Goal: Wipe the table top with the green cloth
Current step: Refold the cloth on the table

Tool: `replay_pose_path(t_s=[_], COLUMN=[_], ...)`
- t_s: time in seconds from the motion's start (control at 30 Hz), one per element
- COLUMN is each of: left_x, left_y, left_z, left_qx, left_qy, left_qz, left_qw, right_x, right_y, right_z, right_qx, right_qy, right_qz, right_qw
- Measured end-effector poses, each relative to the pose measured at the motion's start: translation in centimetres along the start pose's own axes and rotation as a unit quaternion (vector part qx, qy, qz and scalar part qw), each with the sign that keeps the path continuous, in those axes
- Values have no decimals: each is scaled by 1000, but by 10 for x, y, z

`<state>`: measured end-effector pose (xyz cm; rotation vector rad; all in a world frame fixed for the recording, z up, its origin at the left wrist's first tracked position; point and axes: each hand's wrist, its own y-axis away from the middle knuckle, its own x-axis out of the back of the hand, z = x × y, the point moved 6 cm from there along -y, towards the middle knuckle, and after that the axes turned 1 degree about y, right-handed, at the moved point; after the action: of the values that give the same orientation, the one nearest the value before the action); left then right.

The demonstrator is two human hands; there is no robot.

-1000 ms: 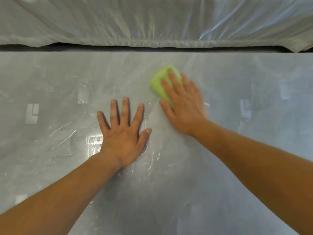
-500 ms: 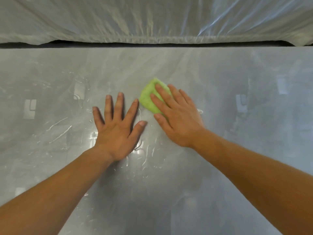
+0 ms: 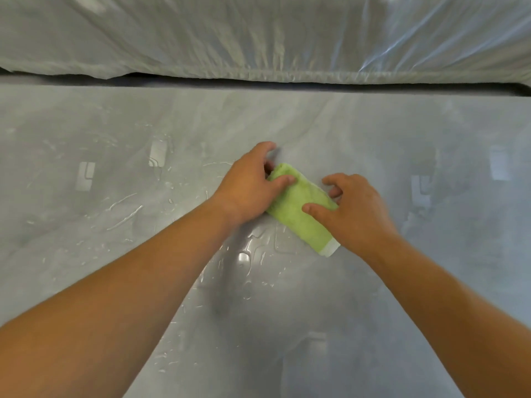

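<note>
The green cloth (image 3: 298, 209) lies folded into a long strip on the grey table top (image 3: 287, 311), running diagonally from upper left to lower right, with a white hem at its near end. My left hand (image 3: 247, 186) grips the cloth's far left end, thumb on top and fingers curled behind it. On the cloth's right side sits my right hand (image 3: 353, 209), thumb pressed on the top and fingers bent around the far edge. Streaks and drops of water shine on the table top to the left of the cloth and just in front of it.
A clear plastic sheet (image 3: 258, 38) covers something bulky along the far edge of the table, with a dark gap under it. Ceiling light reflections show on the glossy surface at left and right.
My left hand has lifted from lying flat on the table and taken hold of the cloth's left end. The cloth is now a long strip held by both hands, rather than bunched under my right palm.
</note>
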<state>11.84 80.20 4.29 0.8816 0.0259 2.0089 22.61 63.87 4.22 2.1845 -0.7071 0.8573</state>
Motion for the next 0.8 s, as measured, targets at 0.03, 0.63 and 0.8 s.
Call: replay_pose_path(t_s=[0.03,0.63,0.8], left_x=[0,70,60], left_y=[-3,14,12], left_z=[0,-33,-21], left_qx=[22,-5,39], left_qy=[17,107,204], left_qz=[-8,33,-46], left_qw=[1000,994,977], right_x=[-1,-23,15], right_y=[-1,45,7], right_z=[0,-46,-32], right_qx=[-6,329,76], right_qy=[4,95,-114], right_qz=[-14,52,74], right_qw=[1000,938,988])
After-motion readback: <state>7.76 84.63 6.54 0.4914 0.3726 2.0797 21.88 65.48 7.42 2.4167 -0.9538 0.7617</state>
